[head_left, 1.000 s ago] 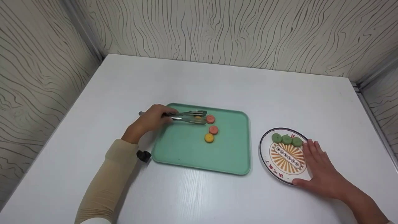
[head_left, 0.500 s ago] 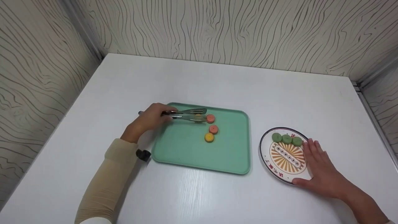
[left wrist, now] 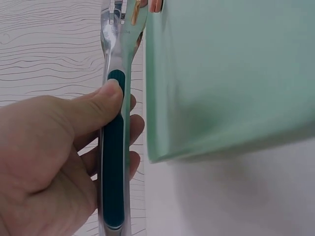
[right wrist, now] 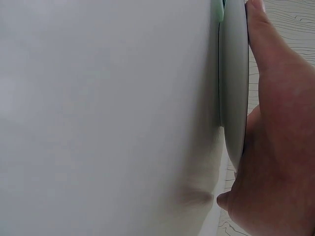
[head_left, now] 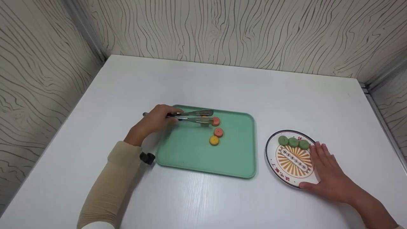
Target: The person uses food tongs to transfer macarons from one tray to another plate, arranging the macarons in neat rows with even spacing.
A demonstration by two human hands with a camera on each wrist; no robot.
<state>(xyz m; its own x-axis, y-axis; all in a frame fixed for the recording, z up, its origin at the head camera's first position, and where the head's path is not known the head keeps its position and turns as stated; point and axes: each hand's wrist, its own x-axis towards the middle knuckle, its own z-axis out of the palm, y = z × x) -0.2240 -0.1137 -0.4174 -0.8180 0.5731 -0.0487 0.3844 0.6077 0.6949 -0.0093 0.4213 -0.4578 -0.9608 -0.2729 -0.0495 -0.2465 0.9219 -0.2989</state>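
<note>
In the head view my left hand [head_left: 155,119] grips metal serving tongs [head_left: 192,119] at the tray's far left corner. The left wrist view shows the thumb on the dark teal grip [left wrist: 113,167], other fingers behind it. Between the slotted tips sits a yellow round cookie-like disc [head_left: 204,116], partly hidden. One arm's tip overlaps a pink disc [head_left: 216,121]. Another pink disc [head_left: 218,132] and a yellow one [head_left: 214,140] lie nearer me. My right hand [head_left: 329,178] rests on the plate's right rim, fingers straight and thumb spread; the plate [head_left: 271,152] bears three green discs [head_left: 293,142].
A green rectangular tray [head_left: 190,152] with a raised rim lies on the white table [head_left: 203,203], left of the plate. Wood-patterned panels [head_left: 222,31] stand behind the table and at its sides. A black device [head_left: 147,157] is by the left sleeve, near the tray.
The tongs have shifted slightly up and right in the head view, their arms a little closer together around the yellow disc. The right hand and plate stay as they were.
</note>
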